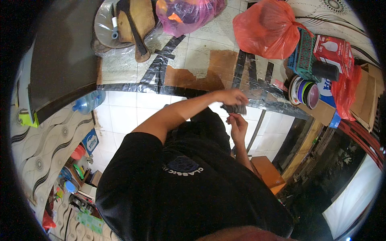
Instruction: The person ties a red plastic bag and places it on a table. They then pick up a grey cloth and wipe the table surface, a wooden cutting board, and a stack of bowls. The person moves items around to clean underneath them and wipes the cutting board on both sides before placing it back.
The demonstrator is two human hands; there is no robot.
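In front of my body, past the taped front edge of the counter (193, 64), my two hands come together. My left hand (230, 97) reaches across from the left, its fingers blurred, directly above a small dark grey item (235, 109). That item is blurred too, so its kind does not show. Just below, my right hand (238, 126) has thumb and fingertips pinched at the item's lower edge. Whether my left fingers hold the item or only brush it is not visible.
A tied red plastic bag (265, 30) and a purple plastic bag (190, 15) sit on the counter. Wooden boards (141, 18) lie over a bowl (102, 24). At right are tape rolls (304, 90), a green basket (306, 54) and a red bulb box (331, 51).
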